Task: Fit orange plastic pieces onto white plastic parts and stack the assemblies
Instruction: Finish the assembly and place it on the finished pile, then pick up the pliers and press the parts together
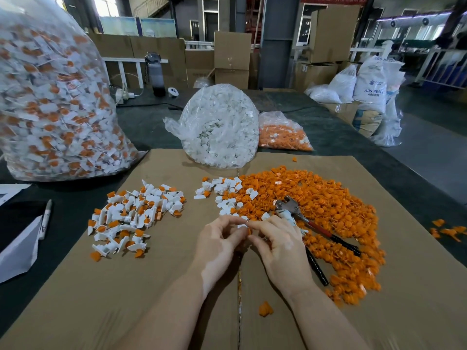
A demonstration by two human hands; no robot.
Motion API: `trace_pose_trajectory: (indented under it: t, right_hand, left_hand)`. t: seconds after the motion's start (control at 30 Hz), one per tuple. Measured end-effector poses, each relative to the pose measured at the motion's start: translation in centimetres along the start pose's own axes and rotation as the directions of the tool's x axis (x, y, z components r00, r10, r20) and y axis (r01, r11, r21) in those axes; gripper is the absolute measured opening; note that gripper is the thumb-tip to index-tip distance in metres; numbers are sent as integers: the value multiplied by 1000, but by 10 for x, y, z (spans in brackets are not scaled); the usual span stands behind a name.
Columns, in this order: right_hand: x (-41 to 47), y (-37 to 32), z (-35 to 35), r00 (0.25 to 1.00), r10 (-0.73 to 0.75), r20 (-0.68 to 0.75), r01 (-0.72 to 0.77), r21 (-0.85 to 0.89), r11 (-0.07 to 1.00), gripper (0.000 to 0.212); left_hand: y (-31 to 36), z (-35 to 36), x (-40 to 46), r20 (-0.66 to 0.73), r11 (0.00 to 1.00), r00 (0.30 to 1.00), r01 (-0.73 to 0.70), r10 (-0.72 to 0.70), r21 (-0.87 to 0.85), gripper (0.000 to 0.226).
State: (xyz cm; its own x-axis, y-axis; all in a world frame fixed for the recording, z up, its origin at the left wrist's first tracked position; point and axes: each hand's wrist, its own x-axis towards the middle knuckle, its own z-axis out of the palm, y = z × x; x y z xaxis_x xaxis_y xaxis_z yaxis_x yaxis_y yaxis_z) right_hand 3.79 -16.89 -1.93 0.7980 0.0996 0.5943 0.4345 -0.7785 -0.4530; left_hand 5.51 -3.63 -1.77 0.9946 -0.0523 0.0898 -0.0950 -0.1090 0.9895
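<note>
Both hands, left hand [217,238] and right hand [278,238], pinch one white part [242,225] and one orange piece [250,231] (mostly hidden) over the cardboard [161,286]; three bags behind.

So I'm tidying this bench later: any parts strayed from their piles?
Yes. A few orange pieces lie off the cardboard sheet on the dark table at the right, and one orange piece sits alone near the right forearm.

Orange pcs pile [328,215], white parts [225,195], brown cardboard [151,286], red/black-handled pliers [316,236].
</note>
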Motion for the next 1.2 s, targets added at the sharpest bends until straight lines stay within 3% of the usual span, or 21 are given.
trace_pose_trajectory:
  t: [0.2, 0.3, 0.37, 0.43, 0.53, 0.63, 0.77, 0.9, 1.03, 1.2]
  right_hand:
    - [1, 3, -1, 996, 70, -59, -73, -50, 996, 26]
    - [5, 7, -12, 956, 268, -117, -288, -219, 932, 32]
    - [11, 13, -23, 881, 465, -86, -458, -404, 792, 41]
    - [16, 20, -33, 781, 625, -6, -529, -539, 656, 45]
    - [24, 27, -40, 651, 742, 157, -536, -598, 596, 45]
    - [27, 28, -41, 654, 734, 186, -484, -642, 594, 45]
    - [25, 23, -44, 742, 656, 139, -425, -659, 621, 44]
    - [28, 9, -50, 826, 532, 185, -368, -539, 758, 30]
    - [36, -6, -50, 749, 500, 435, -386, -326, 863, 29]
    - [40, -19, -49, 646, 447, 619, -447, -168, 879, 28]
  left_hand:
    - [3, 1, 3, -17, 999, 999, 28, -29, -41, 9]
    - [1, 1, 7, -55, 993, 994, 94, -98, -75, 10]
    - [0, 2, 9, -66, 985, 987, 138, -145, -103, 10]
    - [0, 2, 10, -78, 980, 982, 161, -171, -116, 9]
    - [2, 1, 12, -80, 980, 981, 170, -179, -107, 9]
    - [4, 1, 12, -80, 977, 979, 178, -188, -119, 8]
    - [8, 0, 13, -87, 965, 973, 197, -214, -171, 9]
    - [13, 2, 13, -76, 920, 965, 214, -252, -328, 12]
    - [17, 2, 15, -70, 872, 956, 229, -286, -434, 10]
    - [17, 0, 17, -75, 866, 951, 238, -300, -441, 9]
